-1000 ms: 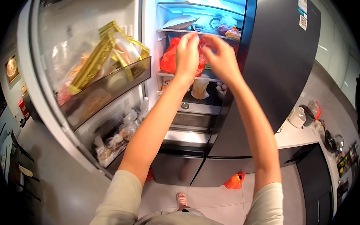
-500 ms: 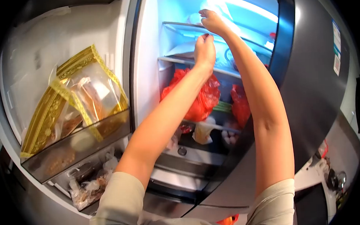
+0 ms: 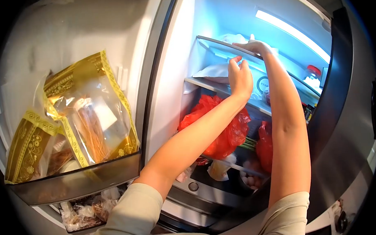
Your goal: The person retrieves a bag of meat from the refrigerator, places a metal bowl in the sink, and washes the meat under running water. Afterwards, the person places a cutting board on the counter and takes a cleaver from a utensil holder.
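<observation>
My right hand [image 3: 256,46] reaches over the upper glass shelf [image 3: 218,42] of an open refrigerator, its fingers stretched to the left and apart. Just behind its fingertips lies a white plastic bag [image 3: 232,38]. Lower and nearer to me, my left hand [image 3: 241,78] is raised with its fingers curled in. Whether anything is inside those fingers is hidden. A flat white packet [image 3: 213,72] rests on the middle shelf [image 3: 209,84], left of my left hand. Below that shelf, behind my left forearm, bulges a red plastic bag [image 3: 232,130].
At left, the door bin [image 3: 74,179] holds gold-trimmed clear pouches [image 3: 92,116] of dried food. A red-lidded jar [image 3: 313,71] stands on the upper shelf at right. Lower down are another red bag [image 3: 264,148], green stalks [image 3: 249,143] and several eggs [image 3: 251,180]. The dark right door [image 3: 341,112] borders the opening.
The view has shifted, so the refrigerator interior sits further right and lower. My right hand has come down closer to the upper shelf. My left hand stays raised with curled fingers.
</observation>
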`<state>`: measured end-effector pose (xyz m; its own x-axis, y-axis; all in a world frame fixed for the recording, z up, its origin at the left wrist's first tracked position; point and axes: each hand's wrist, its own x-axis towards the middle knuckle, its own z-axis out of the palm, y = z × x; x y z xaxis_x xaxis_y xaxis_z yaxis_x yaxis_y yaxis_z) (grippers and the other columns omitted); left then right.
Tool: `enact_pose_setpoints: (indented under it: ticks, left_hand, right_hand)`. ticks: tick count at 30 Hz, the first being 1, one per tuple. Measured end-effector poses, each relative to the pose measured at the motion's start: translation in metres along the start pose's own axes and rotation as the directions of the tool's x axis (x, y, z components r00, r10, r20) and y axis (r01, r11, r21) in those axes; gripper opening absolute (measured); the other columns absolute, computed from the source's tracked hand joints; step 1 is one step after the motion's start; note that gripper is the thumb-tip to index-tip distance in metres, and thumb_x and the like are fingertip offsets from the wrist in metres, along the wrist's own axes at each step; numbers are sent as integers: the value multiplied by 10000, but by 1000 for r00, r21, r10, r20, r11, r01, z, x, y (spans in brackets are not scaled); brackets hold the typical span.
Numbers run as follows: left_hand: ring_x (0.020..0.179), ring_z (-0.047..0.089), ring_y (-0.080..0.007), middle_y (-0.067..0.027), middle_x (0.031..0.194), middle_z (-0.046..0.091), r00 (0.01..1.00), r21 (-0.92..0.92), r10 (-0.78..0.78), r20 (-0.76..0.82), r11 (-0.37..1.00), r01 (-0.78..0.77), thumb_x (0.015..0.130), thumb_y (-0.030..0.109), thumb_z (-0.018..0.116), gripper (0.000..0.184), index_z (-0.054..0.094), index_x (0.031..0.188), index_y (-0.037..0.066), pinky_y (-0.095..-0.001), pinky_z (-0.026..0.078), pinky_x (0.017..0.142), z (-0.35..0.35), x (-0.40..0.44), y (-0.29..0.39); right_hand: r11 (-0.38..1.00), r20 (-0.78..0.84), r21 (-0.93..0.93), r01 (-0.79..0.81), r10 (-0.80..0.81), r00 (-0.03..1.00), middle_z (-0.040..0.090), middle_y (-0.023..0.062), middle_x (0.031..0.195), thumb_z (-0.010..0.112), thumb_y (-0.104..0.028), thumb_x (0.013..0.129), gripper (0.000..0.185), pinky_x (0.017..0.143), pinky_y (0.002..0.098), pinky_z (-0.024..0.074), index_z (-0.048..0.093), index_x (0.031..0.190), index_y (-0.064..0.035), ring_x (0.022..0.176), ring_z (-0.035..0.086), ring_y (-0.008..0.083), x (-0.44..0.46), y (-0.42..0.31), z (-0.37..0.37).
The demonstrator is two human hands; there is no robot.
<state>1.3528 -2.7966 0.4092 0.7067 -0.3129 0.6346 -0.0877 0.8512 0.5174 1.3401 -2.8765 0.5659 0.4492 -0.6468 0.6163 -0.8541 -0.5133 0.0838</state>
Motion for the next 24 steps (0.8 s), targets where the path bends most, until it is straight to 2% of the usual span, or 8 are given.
enact_pose_setpoints:
  ticks: [4, 5, 8, 9, 12, 16, 18, 24]
  left_hand:
    - [901, 530, -262, -189, 1046, 527, 998, -42, -53, -14, 998, 53, 886, 207, 426, 351, 466, 1130, -43, -354, 405, 816, -8, -6, 9]
    - [901, 530, -260, -184, 1050, 527, 998, -55, -61, -22, 997, 60, 888, 208, 426, 348, 467, 1130, -38, -351, 405, 817, -10, -8, 12]
    - [894, 527, -241, -170, 1052, 533, 997, -80, -60, -47, 995, 56, 887, 214, 433, 342, 478, 1124, -28, -336, 410, 815, -15, -15, 14]
    - [891, 525, -232, -166, 1052, 535, 996, -94, -67, -51, 994, 62, 886, 219, 436, 344, 480, 1121, -28, -331, 411, 814, -16, -14, 11]
    - [888, 521, -206, -151, 1046, 540, 994, -168, -101, -46, 981, 92, 883, 236, 447, 350, 489, 1110, -27, -316, 412, 808, -14, -7, -6]
    - [975, 504, -213, -113, 1095, 503, 980, -326, -187, 75, 924, 201, 886, 279, 467, 384, 462, 1165, 14, -331, 393, 850, -16, -17, 3]
    - [1106, 479, -258, -123, 1207, 449, 959, -385, -217, 181, 882, 273, 896, 283, 474, 434, 407, 1242, 28, -367, 369, 932, -21, -29, 18]
    - [1155, 463, -289, -172, 1331, 389, 949, -457, -189, 253, 841, 289, 895, 299, 488, 551, 323, 1325, -4, -386, 358, 969, -35, -68, 61]
  right_hand:
    - [1000, 88, 28, -3, 1, 996, 539, 115, 1257, 536, -711, 690, 839, 996, 386, 339, 527, 1259, -94, 1204, 452, 304, 17, 4, 5]
    - [998, 24, 58, -5, 4, 1000, 572, 106, 1206, 530, -630, 763, 630, 952, 378, 385, 617, 1147, -138, 1141, 509, 288, 19, 6, 8]
    - [918, -159, 379, 116, -59, 985, 653, 118, 889, 625, -498, 778, 523, 721, 368, 474, 637, 1041, -46, 818, 613, 245, 12, 14, 6]
    - [901, -229, 414, 132, -37, 973, 641, 101, 801, 610, -378, 826, 362, 673, 324, 471, 635, 951, -39, 757, 612, 216, 16, 17, 7]
    - [890, -498, 397, 223, 5, 867, 632, 98, 773, 571, -338, 854, 322, 683, 324, 475, 620, 910, -25, 743, 609, 209, 15, 31, 1]
    - [853, -601, 469, 230, 117, 791, 641, 177, 901, 532, -360, 849, 379, 768, 390, 467, 619, 974, -12, 821, 610, 307, -10, 30, -31]
    - [825, -483, 533, 191, 111, 868, 631, 196, 979, 522, -378, 841, 410, 793, 387, 470, 618, 1003, -14, 879, 606, 329, -45, 24, -60]
    - [714, -582, 602, 359, 85, 809, 636, 160, 919, 551, -323, 856, 387, 752, 336, 480, 611, 1075, -9, 832, 620, 255, -88, 24, -89]
